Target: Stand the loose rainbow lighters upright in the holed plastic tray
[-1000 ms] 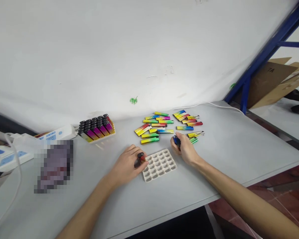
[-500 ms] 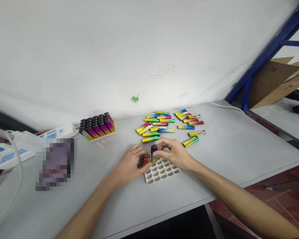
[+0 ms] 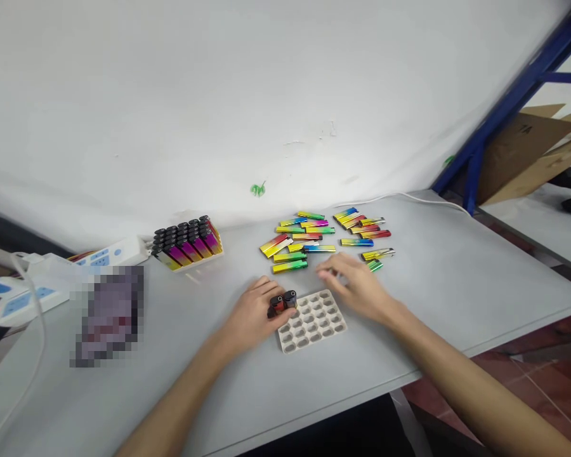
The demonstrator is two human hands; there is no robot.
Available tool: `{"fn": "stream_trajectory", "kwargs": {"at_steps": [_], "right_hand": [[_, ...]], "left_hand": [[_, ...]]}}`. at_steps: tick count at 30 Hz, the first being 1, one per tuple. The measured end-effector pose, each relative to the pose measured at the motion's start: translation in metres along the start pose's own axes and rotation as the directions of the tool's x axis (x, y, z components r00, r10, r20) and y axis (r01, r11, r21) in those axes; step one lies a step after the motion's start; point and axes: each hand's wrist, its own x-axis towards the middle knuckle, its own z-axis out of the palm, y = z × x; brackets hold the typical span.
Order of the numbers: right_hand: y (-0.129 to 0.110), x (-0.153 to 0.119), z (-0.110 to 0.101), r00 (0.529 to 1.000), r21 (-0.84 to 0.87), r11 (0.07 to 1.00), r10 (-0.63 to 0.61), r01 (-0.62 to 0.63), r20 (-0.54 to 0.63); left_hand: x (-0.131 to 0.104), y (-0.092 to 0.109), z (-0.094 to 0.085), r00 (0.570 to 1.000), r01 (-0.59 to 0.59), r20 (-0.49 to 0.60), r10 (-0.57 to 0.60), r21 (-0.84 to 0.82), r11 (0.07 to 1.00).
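Note:
My left hand [image 3: 252, 315] is closed around the lighters with black tops at the left back corner of a pale tray. One is a red lighter [image 3: 276, 303]; close against it stands a dark lighter [image 3: 290, 297], its lower part hidden by my thumb and the tray. The tray [image 3: 313, 322] lies flat on the table, with rows of oval holes showing. My right hand [image 3: 356, 285] hovers just past the tray's right back corner, slightly blurred, fingers loosely bent and apart, with nothing visible in them. Behind it lie loose lighters [image 3: 289, 266] in shiny yellow blended with green, red or blue.
At the back left, a filled tray of upright lighters [image 3: 190, 244] stands by the wall. Power strips [image 3: 26, 298] with white cables lie left of it, near a pixelated patch [image 3: 107, 317]. A blue metal frame [image 3: 473, 171] and cardboard boxes [image 3: 523, 152] are at right.
My right hand has let go of the dark lighter, which now stands lower beside the red one. That hand has moved right, away from the tray. My left hand stays put.

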Motion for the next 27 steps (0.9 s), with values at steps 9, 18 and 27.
{"fn": "stream_trajectory", "kwargs": {"at_steps": [9,18,27], "right_hand": [[0.062,-0.049,-0.044,0.994,-0.521,0.846,0.094,-0.108,-0.054],[0.029,-0.02,-0.04,0.923,0.325,0.887,0.375,-0.329,-0.09],[-0.004,0.025,-0.012,0.958,0.792,0.563,0.27,-0.236,0.093]], "left_hand": [[0.0,-0.004,-0.005,1.0,0.016,-0.024,-0.016,-0.01,1.0],[0.0,-0.007,-0.005,0.999,0.044,0.0,-0.045,-0.105,0.993],[0.0,-0.005,-0.002,0.998,0.05,-0.022,-0.052,-0.105,0.993]]}}
